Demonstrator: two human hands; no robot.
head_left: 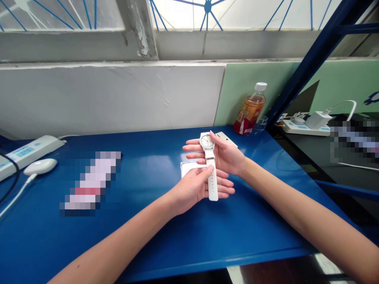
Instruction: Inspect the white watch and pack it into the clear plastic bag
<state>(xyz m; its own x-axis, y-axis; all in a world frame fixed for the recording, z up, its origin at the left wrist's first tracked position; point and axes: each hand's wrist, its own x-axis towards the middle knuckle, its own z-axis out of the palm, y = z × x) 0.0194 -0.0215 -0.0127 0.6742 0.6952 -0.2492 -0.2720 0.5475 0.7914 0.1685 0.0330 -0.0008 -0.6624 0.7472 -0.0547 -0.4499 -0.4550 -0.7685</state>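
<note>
A white wristwatch (207,140) with a round, pale dial lies stretched out across both palms, its dial end away from me. My right hand (227,152) supports the dial end, thumb on the edge of the case and fingers pointing left. My left hand (195,184) pinches the holed strap between its thumb and the fingers underneath, which stretch out to the right. The strap's tip hangs free below that thumb. Beneath the hands, a flat white object (186,169) is partly hidden, and a white card-like piece (229,139) shows behind my right hand.
On the blue desk (142,236), a bottle of reddish drink (250,109) stands at the back right. A power strip (32,152), a white oval device (40,167) with a cable and a pixelated object (91,183) lie left. A blue post (308,63) rises at right.
</note>
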